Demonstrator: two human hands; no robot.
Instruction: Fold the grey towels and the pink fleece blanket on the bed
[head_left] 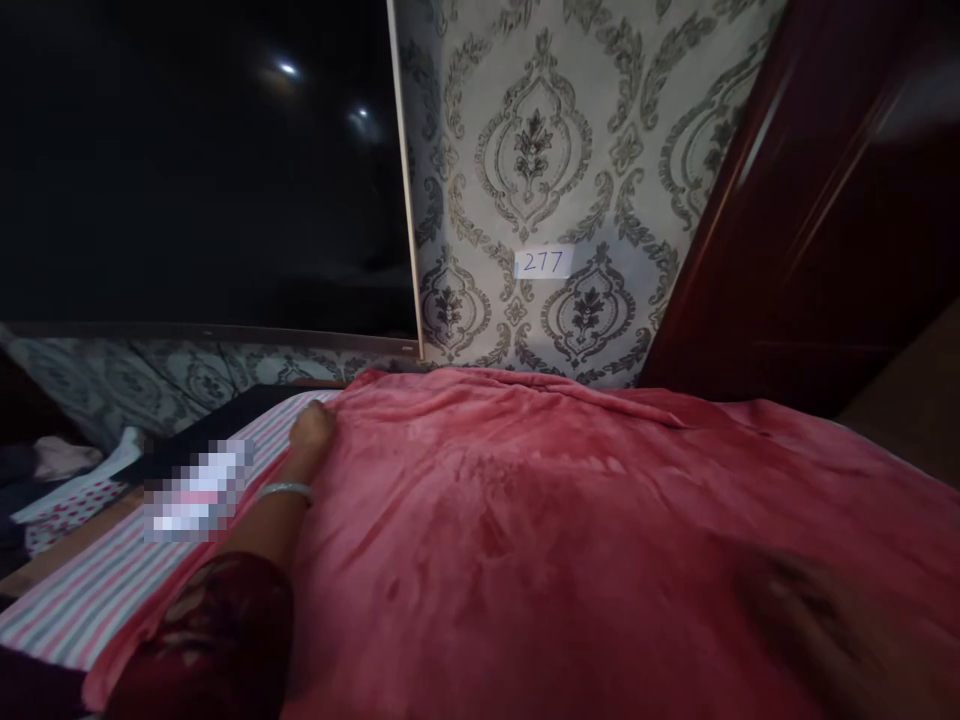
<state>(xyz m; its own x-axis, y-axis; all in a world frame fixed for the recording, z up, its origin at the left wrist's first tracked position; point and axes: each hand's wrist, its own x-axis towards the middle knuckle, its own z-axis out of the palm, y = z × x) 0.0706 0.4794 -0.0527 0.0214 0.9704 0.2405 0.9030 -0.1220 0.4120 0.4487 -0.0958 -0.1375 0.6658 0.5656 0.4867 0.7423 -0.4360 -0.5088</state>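
Observation:
A red-pink plush blanket lies spread over the bed, with folds and creases along its far edge. At its far left edge, my left hand is closed on the blanket, its fingers curled under and a bangle on the wrist. Beside that hand, a striped sheet in white, pink and grey shows from under the blanket. My right hand is low on the right over the blanket, smeared by motion. Its fingers cannot be made out, nor whether it touches the cloth.
A large dark television hangs at the upper left. Patterned wallpaper bears a paper label reading 277. A glossy dark-red wooden panel stands at the right. Folded clothes lie at the far left, near a pixelated patch on the sheet.

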